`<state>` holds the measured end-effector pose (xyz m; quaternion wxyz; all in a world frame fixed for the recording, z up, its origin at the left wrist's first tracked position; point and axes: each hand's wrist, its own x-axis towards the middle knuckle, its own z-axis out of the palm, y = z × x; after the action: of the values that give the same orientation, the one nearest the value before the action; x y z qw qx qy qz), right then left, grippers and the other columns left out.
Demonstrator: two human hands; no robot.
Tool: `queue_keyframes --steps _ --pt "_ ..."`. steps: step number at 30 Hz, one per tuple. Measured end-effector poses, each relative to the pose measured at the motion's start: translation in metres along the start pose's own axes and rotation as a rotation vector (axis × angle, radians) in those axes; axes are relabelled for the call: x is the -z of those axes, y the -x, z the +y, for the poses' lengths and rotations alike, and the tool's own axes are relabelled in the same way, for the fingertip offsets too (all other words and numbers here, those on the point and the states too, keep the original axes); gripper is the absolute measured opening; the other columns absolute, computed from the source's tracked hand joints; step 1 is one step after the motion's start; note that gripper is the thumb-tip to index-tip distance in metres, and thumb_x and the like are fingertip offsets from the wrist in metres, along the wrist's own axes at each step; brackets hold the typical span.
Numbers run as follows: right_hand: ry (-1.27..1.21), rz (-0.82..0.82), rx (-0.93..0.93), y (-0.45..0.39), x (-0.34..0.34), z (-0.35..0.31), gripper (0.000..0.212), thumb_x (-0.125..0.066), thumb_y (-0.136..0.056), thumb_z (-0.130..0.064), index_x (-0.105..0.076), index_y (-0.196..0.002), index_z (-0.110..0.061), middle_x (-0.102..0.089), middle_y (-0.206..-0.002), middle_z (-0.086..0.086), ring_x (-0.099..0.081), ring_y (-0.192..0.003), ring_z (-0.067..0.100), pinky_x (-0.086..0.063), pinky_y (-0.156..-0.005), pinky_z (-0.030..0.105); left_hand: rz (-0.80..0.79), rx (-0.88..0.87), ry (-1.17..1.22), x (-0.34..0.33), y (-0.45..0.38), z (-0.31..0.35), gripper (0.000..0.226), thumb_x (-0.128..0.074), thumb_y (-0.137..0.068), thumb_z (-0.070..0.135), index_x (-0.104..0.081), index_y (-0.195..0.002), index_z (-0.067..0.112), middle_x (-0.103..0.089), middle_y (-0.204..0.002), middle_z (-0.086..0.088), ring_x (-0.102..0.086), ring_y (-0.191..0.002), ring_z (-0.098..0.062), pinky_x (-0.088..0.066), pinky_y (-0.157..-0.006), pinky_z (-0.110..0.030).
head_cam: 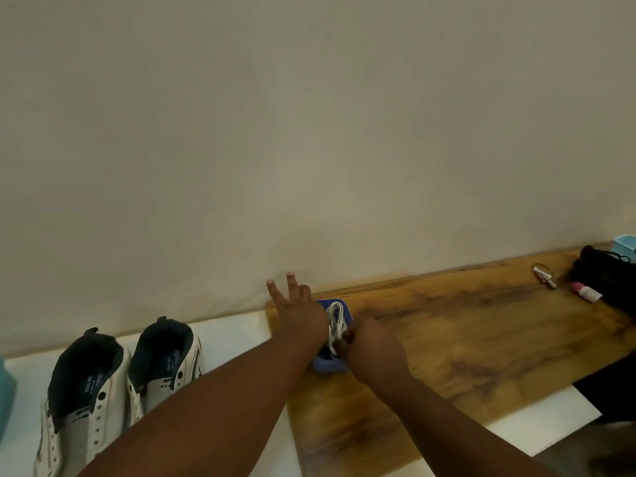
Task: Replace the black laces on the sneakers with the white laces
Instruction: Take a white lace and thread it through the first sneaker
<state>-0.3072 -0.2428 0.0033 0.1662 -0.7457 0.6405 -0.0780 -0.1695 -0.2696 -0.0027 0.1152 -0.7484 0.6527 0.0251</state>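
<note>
Two white canvas sneakers with dark navy collars [113, 390] stand side by side on the white part of the counter [237, 335] at the left, heels toward the wall and toes toward the viewer, their long axes running near to far with a slight lean to the right. Their eyelets show bare, with no lace threaded through. Just right of them the left hand [298, 313] reaches across to a small blue plastic tray [328, 364] that sits on the wooden board of the counter [481, 339]; its fingers are straight and spread, pointing at the wall, and the palm rests along the tray's left edge. A bundle of white laces [336, 320] lies in the tray, its long axis running front to back. The right hand [373, 352] comes in from the right, thumb and fingers curled together and pinching the near end of the bundle. Far right, well apart, lie a heap of black laces [605, 273], a pale blue box [624, 243] behind it, and a small pink-and-white tube [585, 292].
</note>
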Motion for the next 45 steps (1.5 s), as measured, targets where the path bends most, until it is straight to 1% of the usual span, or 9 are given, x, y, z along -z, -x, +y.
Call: queue_keyframes --steps 11,14,17,23,30,34,38,42,45 --pt "-0.103 0.091 -0.073 -0.009 -0.015 0.009 0.034 -0.065 -0.091 -0.043 -0.060 -0.065 -0.021 -0.052 -0.059 -0.002 -0.048 -0.052 0.011 -0.030 -0.046 0.027 0.119 0.077 0.010 0.008 -0.004 -0.003 0.034 -0.058 -0.093 0.028 -0.063 -0.126 0.022 -0.046 -0.146 -0.013 -0.014 -0.149 -0.045 0.004 -0.107 -0.080" --pt "-0.177 0.074 -0.098 -0.007 -0.017 0.011 0.035 -0.066 -0.089 -0.037 -0.053 -0.060 -0.021 -0.046 -0.055 -0.002 -0.042 -0.048 0.010 -0.030 -0.046 0.027 0.166 0.067 0.141 0.012 -0.003 -0.008 0.025 -0.056 -0.094 0.015 -0.065 -0.117 0.021 -0.059 -0.122 -0.005 -0.047 -0.128 -0.033 -0.022 -0.113 -0.068" --pt "-0.158 0.088 -0.118 -0.002 -0.023 0.007 0.027 -0.064 -0.088 -0.039 -0.059 -0.067 -0.023 -0.053 -0.062 -0.004 -0.048 -0.053 0.009 -0.035 -0.048 0.026 0.202 -0.072 0.308 0.000 -0.008 -0.013 0.020 -0.052 -0.095 0.009 -0.069 -0.104 0.015 -0.061 -0.109 -0.005 -0.063 -0.100 -0.023 -0.052 -0.086 -0.035" --pt "-0.103 0.179 -0.086 -0.006 -0.020 0.007 0.022 -0.059 -0.093 -0.027 -0.071 -0.111 -0.027 -0.063 -0.114 0.002 -0.066 -0.084 0.018 -0.055 -0.072 0.032 0.219 -0.112 0.730 -0.035 -0.010 -0.014 0.019 -0.062 -0.092 0.029 -0.069 -0.077 0.020 -0.066 -0.074 0.000 -0.062 -0.070 -0.017 -0.053 -0.066 -0.038" --pt "-0.009 0.166 -0.056 -0.002 -0.027 0.011 0.015 -0.056 -0.097 -0.024 -0.066 -0.108 -0.026 -0.066 -0.103 -0.002 -0.062 -0.084 0.014 -0.056 -0.073 0.031 0.372 -0.183 1.035 -0.042 0.001 -0.021 0.013 -0.067 -0.091 0.032 -0.062 -0.079 0.029 -0.058 -0.102 0.012 -0.053 -0.091 0.003 -0.033 -0.076 -0.004" --pt "0.069 0.113 -0.050 0.000 -0.023 0.010 0.016 -0.058 -0.097 -0.022 -0.064 -0.112 -0.021 -0.064 -0.111 0.001 -0.064 -0.092 0.017 -0.050 -0.075 0.028 0.387 -0.162 1.249 -0.044 0.014 -0.023 0.012 -0.064 -0.095 0.032 -0.065 -0.083 0.027 -0.068 -0.105 0.016 -0.061 -0.096 0.005 -0.045 -0.081 -0.012" --pt "0.117 0.112 -0.042 0.003 -0.011 0.008 0.016 -0.059 -0.098 -0.022 -0.063 -0.113 -0.020 -0.060 -0.116 0.003 -0.066 -0.093 0.019 -0.051 -0.077 0.029 0.448 -0.083 1.486 -0.036 0.019 -0.026 0.018 -0.060 -0.099 0.031 -0.063 -0.084 0.023 -0.072 -0.083 0.009 -0.067 -0.074 -0.007 -0.054 -0.065 -0.026" --pt "0.082 0.193 0.009 0.004 -0.009 0.003 0.028 -0.059 -0.093 -0.021 -0.059 -0.120 -0.026 -0.054 -0.123 0.001 -0.064 -0.087 0.018 -0.053 -0.070 0.030 0.361 -0.190 1.456 -0.035 0.021 -0.026 0.015 -0.058 -0.101 0.033 -0.062 -0.090 0.022 -0.075 -0.087 0.010 -0.071 -0.081 -0.006 -0.058 -0.073 -0.029" --pt "0.092 0.200 0.149 -0.004 -0.009 -0.003 0.051 -0.052 -0.092 -0.014 -0.050 -0.141 -0.029 -0.043 -0.148 0.008 -0.055 -0.121 0.027 -0.052 -0.089 0.036 0.362 -0.169 1.425 -0.036 0.018 -0.028 0.010 -0.061 -0.099 0.031 -0.061 -0.092 0.025 -0.073 -0.082 0.010 -0.070 -0.076 -0.005 -0.058 -0.068 -0.027"
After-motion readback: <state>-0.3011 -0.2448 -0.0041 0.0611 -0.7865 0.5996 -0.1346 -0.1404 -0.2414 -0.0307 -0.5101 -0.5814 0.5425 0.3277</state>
